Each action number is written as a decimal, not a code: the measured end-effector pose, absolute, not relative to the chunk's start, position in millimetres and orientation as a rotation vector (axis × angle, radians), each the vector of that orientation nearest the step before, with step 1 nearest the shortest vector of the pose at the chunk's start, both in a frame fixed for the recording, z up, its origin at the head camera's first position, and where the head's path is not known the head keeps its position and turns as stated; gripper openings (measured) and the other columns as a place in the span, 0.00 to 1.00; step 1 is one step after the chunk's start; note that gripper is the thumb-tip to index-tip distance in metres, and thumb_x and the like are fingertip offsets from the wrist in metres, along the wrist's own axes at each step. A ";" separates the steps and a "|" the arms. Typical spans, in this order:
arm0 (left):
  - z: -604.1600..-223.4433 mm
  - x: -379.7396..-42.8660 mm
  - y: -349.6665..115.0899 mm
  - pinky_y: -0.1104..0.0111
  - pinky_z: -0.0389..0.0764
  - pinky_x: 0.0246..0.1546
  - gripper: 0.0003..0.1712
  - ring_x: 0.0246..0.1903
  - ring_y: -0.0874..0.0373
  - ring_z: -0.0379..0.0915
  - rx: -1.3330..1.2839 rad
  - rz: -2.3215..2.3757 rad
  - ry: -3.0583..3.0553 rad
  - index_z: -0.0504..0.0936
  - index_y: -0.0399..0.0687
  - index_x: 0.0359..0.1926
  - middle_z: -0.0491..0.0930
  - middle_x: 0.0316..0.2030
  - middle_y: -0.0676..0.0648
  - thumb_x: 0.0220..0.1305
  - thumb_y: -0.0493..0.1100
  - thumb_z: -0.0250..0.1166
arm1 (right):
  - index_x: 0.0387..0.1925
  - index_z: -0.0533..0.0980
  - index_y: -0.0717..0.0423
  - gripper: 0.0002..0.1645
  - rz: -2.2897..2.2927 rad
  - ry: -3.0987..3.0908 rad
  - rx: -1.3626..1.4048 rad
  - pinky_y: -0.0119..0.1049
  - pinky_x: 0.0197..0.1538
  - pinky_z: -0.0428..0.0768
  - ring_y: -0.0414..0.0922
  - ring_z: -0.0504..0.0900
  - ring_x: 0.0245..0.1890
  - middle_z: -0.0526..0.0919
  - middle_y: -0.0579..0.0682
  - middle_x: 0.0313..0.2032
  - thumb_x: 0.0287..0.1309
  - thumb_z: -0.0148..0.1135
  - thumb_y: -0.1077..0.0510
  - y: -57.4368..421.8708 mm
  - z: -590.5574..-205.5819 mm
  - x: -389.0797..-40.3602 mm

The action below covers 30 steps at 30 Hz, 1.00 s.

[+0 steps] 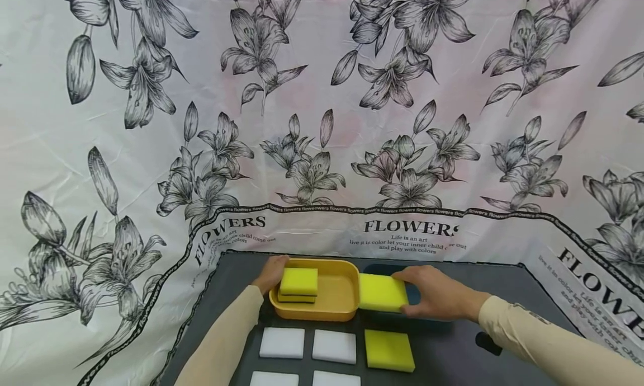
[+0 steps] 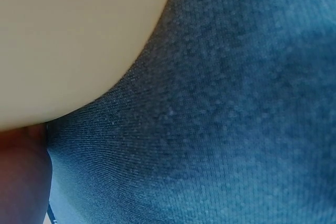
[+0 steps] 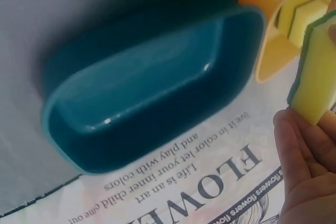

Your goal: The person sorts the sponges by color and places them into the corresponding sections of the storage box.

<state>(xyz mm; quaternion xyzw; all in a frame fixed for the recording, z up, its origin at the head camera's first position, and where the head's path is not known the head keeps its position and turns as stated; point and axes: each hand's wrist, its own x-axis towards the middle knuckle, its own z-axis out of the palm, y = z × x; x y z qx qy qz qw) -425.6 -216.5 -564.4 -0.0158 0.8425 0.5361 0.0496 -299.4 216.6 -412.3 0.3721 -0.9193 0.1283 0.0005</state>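
Note:
My right hand (image 1: pixel 427 291) pinches a yellow sponge (image 1: pixel 383 292) with a dark green scouring side, between thumb and fingers. In the head view the sponge overlaps the right end of a yellow bin (image 1: pixel 339 296). My left hand (image 1: pixel 270 273) holds that bin at its left end, most of its fingers hidden. Two stacked yellow sponges (image 1: pixel 299 282) lie inside the bin's left half. A blue bin (image 3: pixel 152 93) stands beside the yellow one, and the right wrist view shows its bare inside. In the left wrist view a pale surface and dark blue fabric hide most of the hand.
Another yellow sponge (image 1: pixel 389 350) lies on the dark grey table (image 1: pixel 432 358) in front of the bins. To its left are several white sponge blocks (image 1: pixel 282 342) in rows. A small black object (image 1: pixel 488 343) lies near my right forearm. Flower-printed cloth (image 1: pixel 312 117) hangs behind.

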 end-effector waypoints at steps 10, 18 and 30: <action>-565.3 -424.6 -219.5 0.42 0.78 0.65 0.29 0.56 0.42 0.81 -0.001 1.615 2.596 0.83 0.34 0.63 0.84 0.57 0.36 0.90 0.50 0.44 | 0.68 0.80 0.63 0.40 0.375 -2.839 1.202 0.52 0.58 0.88 0.50 0.88 0.55 0.89 0.55 0.60 0.63 0.79 0.44 196.4 -419.8 -332.1; -563.7 -425.1 -220.8 0.43 0.80 0.62 0.29 0.54 0.43 0.81 0.015 1.625 2.595 0.84 0.35 0.62 0.85 0.57 0.36 0.89 0.53 0.45 | 0.67 0.81 0.63 0.38 0.386 -2.837 1.197 0.54 0.62 0.86 0.52 0.88 0.57 0.89 0.55 0.60 0.63 0.79 0.46 179.0 -430.7 -350.5; -567.5 -428.5 -218.4 0.44 0.77 0.66 0.27 0.55 0.45 0.80 -0.039 1.622 2.602 0.85 0.36 0.58 0.84 0.55 0.38 0.90 0.49 0.44 | 0.69 0.78 0.65 0.40 0.446 -2.913 1.215 0.53 0.61 0.86 0.52 0.88 0.57 0.88 0.57 0.61 0.63 0.79 0.49 149.3 -451.2 -370.1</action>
